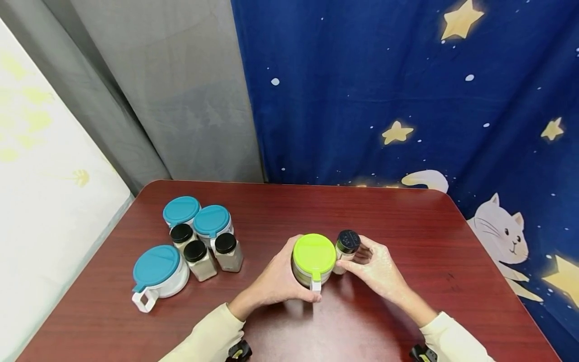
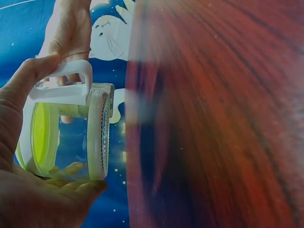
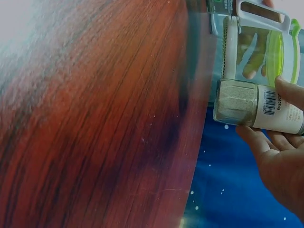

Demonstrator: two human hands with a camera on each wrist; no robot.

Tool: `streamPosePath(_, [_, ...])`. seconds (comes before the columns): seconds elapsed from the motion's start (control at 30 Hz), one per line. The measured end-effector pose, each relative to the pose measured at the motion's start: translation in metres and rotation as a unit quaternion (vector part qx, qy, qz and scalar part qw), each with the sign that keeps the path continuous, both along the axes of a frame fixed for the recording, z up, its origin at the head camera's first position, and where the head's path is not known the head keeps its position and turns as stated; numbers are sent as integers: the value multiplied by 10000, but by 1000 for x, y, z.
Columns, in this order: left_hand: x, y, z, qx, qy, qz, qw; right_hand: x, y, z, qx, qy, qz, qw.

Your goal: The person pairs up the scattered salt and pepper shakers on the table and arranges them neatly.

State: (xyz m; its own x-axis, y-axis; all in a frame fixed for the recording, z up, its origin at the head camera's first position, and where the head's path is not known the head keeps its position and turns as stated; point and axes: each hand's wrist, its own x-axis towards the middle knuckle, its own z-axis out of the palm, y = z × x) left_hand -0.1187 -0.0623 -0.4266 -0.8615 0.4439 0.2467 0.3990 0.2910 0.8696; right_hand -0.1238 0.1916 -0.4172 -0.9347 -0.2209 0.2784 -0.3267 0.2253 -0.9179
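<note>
My left hand [image 1: 281,279] grips a clear seasoning jar with a lime-green lid [image 1: 314,254], its thumb by the white handle [image 2: 88,78]. The left wrist view shows the fingers wrapped around the jar's far side and the clear walls looking empty. Right beside it, my right hand [image 1: 383,274] holds a spice bottle with a black cap [image 1: 349,242] between thumb and fingers. Pale grainy powder and a barcode label show on this bottle [image 3: 237,102] in the right wrist view. Jar and bottle stand upright, side by side, over the middle of the table.
On the left of the reddish-brown table [image 1: 362,332] are three teal-lidded jars, one with its handle [image 1: 146,300] toward the front. Three black-capped spice bottles stand among them, the nearest bottle [image 1: 201,262] in front. Grey and blue star-patterned curtains [image 1: 344,100] hang behind the table.
</note>
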Motion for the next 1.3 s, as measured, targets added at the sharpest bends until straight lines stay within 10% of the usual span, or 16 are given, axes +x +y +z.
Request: streamPosePath(1.3, [-23,39,1,189,-164,-227,9994,-7,37,6,223,247,-432,9985])
